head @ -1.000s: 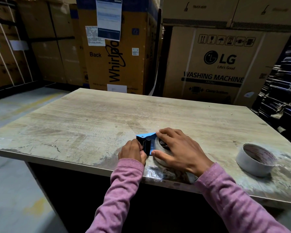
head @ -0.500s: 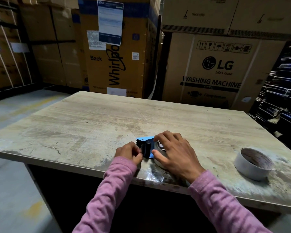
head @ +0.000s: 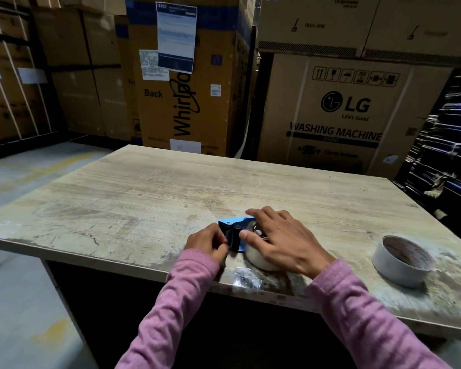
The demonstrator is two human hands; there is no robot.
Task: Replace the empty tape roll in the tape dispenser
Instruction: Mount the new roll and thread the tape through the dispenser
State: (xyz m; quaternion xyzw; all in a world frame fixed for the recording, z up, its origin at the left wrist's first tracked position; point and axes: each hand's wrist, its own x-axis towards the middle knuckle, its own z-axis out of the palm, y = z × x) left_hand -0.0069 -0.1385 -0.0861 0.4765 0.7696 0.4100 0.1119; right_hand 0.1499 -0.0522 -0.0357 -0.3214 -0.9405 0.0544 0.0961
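A blue and black tape dispenser (head: 236, 230) lies flat near the front edge of the wooden table (head: 149, 198). A roll of clear tape (head: 261, 261) sits in it, mostly covered by my right hand (head: 277, 241), whose spread fingers rest on the roll and the dispenser. My left hand (head: 206, 242) sits at the dispenser's left end with its fingers curled, pinching something there; what it pinches is hidden. A second roll with a brown core (head: 402, 259) lies flat on the table to the right, apart from both hands.
Crumpled clear film (head: 246, 279) clings to the table's front edge below the dispenser. Large cardboard appliance boxes (head: 338, 113) stand behind the table. Dark stacked material (head: 447, 155) fills the right side. Grey floor (head: 16, 302) lies to the left.
Both hands stay on the dispenser with only small finger shifts. The camera has tilted and moved slightly, so the scene sits a little lower in view.
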